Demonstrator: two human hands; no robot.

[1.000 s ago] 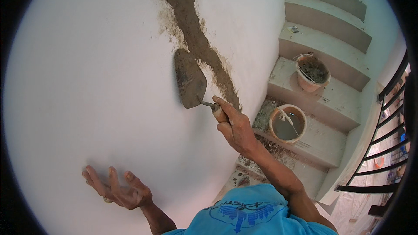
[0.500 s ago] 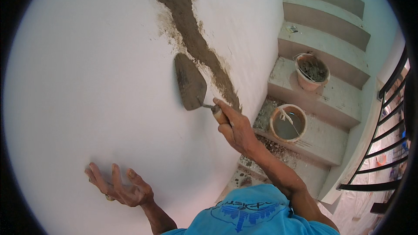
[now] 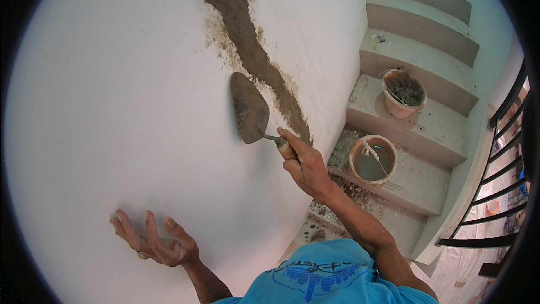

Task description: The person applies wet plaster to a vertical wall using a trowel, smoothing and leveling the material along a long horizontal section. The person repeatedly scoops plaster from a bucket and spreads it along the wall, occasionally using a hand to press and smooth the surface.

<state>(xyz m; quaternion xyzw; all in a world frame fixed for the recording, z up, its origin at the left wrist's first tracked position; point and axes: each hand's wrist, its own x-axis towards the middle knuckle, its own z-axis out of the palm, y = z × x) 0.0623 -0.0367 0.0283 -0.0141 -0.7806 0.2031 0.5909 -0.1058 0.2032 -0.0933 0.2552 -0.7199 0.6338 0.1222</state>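
Metal trowel (image 3: 250, 110) juts up-left from the right hand (image 3: 308, 166).

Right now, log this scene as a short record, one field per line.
Right hand: grips the trowel by its handle
Left hand: open, empty, near the wall; contact unclear
Grey-brown strip: on the wall, beside the trowel
Upper bucket: on the stairs, holding dark lumpy material
Lower bucket: one step down, holding cloudy liquid
Railing: black, at the right
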